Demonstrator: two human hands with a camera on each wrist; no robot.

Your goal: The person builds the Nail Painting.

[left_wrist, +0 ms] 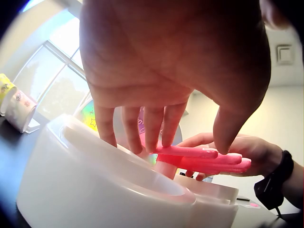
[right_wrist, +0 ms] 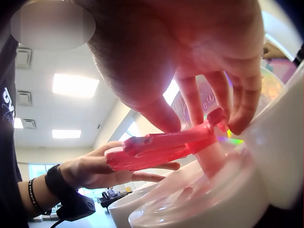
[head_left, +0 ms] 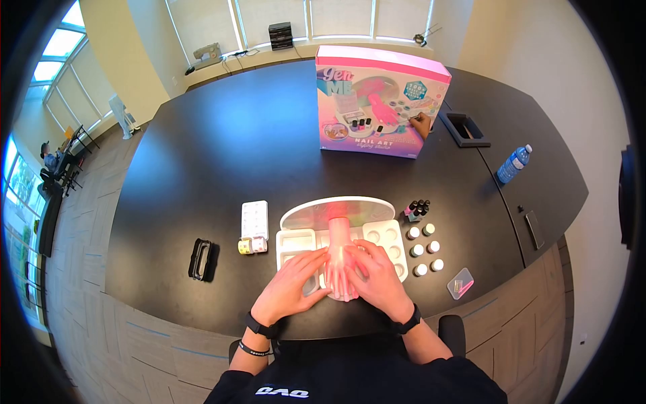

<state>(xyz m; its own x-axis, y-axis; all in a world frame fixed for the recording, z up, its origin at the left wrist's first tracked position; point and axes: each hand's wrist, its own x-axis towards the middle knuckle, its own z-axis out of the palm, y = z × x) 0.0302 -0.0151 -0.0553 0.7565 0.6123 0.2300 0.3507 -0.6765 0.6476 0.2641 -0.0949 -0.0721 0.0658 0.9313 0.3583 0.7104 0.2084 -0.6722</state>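
A pink model hand (head_left: 340, 259) stands on a white nail-art station (head_left: 296, 240), lit by a reddish glow, its fingers toward the person. My left hand (head_left: 296, 277) is at its left side, fingers fairly straight. In the left wrist view, those fingertips (left_wrist: 166, 142) touch the model hand's edge and the thumb is close over the pink fingertips. My right hand (head_left: 381, 275) holds the model hand's other side. In the right wrist view, its thumb rests on top and its fingers (right_wrist: 240, 121) are around the pink thumb.
Right of the station stand nail polish bottles (head_left: 417, 209), several white-capped jars (head_left: 417, 250) and a small clear tray (head_left: 460, 283). To the left lie a white sheet (head_left: 254, 219), tape rolls (head_left: 253, 246) and a black case (head_left: 200, 259). A large box (head_left: 380, 104) and water bottle (head_left: 514, 164) stand farther back.
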